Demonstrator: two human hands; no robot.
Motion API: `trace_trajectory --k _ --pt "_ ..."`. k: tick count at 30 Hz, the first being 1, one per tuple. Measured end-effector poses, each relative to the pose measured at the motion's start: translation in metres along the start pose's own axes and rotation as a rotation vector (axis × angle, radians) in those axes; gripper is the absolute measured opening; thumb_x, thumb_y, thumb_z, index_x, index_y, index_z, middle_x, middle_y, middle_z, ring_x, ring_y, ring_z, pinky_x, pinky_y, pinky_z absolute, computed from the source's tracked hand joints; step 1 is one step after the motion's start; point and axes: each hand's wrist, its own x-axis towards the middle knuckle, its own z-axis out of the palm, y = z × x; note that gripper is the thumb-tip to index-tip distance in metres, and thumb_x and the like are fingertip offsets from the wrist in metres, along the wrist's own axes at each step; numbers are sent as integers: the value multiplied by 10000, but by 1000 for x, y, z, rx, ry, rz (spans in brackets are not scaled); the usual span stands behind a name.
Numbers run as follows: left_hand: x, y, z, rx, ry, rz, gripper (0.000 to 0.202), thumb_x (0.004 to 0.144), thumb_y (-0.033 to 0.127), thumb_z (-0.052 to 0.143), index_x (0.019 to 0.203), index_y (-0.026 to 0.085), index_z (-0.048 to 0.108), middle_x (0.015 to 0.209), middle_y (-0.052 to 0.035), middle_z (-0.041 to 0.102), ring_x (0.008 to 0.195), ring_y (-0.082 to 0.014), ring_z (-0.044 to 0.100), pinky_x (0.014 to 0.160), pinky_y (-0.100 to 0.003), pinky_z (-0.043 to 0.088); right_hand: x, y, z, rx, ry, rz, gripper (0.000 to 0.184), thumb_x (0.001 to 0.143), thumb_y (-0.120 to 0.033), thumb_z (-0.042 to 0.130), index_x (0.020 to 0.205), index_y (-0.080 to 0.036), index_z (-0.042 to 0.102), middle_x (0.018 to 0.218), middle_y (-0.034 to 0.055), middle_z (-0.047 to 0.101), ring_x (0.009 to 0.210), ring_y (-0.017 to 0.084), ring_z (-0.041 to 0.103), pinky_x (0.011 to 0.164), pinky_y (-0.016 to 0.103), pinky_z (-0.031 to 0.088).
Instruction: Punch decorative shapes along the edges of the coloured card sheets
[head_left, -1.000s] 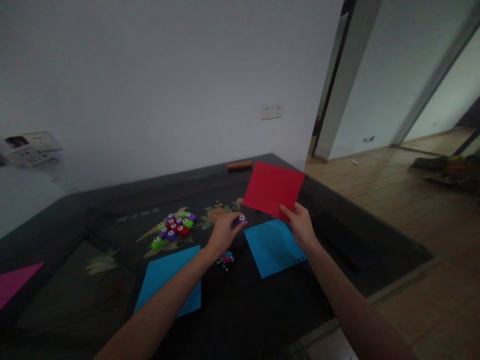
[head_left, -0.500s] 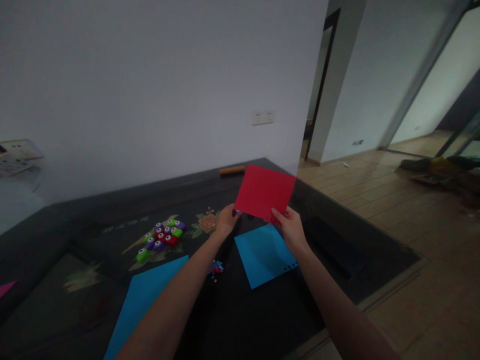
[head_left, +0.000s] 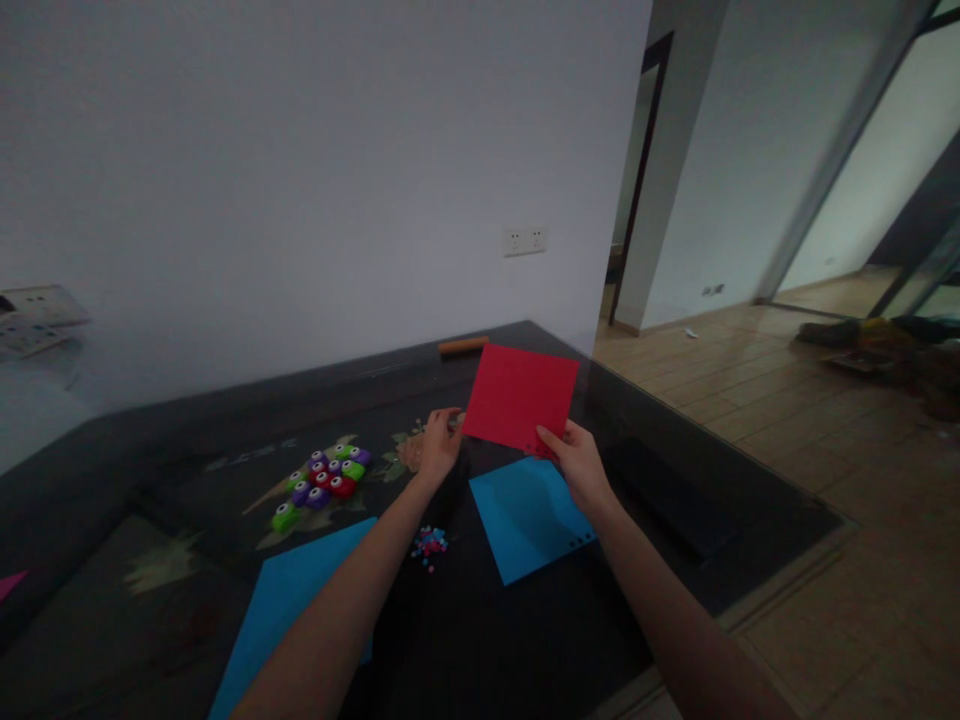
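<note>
Red card [head_left: 520,393], pinched in the fingers of the right hand [head_left: 583,466], was above a blue sheet [head_left: 521,530].
The left hand [head_left: 440,447], earlier showing a purple piece, curled just beside the card; whether its fingers gripped anything, I couldn't tell. The card's dark-marked edge pointed toward the person, long axis unclear.

Floral tabletop [head_left: 465,640] and plank floor [head_left: 750,400] suggest a home
</note>
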Motion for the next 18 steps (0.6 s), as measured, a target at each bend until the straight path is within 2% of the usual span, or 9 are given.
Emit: trace_trajectory --k 2,4,8,10,13,18 --pt "-12 2 -15 -86 -11 -34 291 840 287 463 1034 134 617 1043 -120 617 918 -214 594 808 -330 455 -2 1 1 -38 -64 21 368 617 -336 738 913 -142 638 795 73 712 592 176 647 624 330 523" --pt "-28 5 -29 -183 -71 -67 368 868 375 395 977 120 636 905 -103 663 834 -207 625 722 -309 482 -5 2 3 -68 -136 53 366 628 -330 735 927 -141 643 830 82 715 660 188 664 693 348 525" --pt "-61 10 -53 -346 -151 -119 504 833 542 402 981 123 639 874 -87 689 783 -198 646 655 -282 496 -11 7 10 -151 -243 134 383 616 -326 748 939 -142 655 900 101 715 768 222 677 769 390 516" --pt "-72 11 -64 -405 -110 -149 477 787 542 489 973 129 640 877 -82 695 778 -199 644 636 -272 491 -15 9 15 -199 -284 149 389 618 -337 748 941 -141 657 912 107 713 775 234 678 777 409 514" --pt "-80 10 -77 -365 -29 -171 385 726 479 587 894 139 650 834 -66 703 744 -198 643 594 -260 484 -20 11 21 -235 -348 158 386 628 -347 744 937 -135 654 912 110 713 784 244 679 790 426 512" --pt "-80 4 -85 -351 -23 -191 260 648 367 662 775 141 648 738 -52 697 696 -195 648 623 -281 505 -27 11 26 -179 -417 217 394 639 -330 739 974 -147 642 938 94 712 822 236 677 837 429 498"
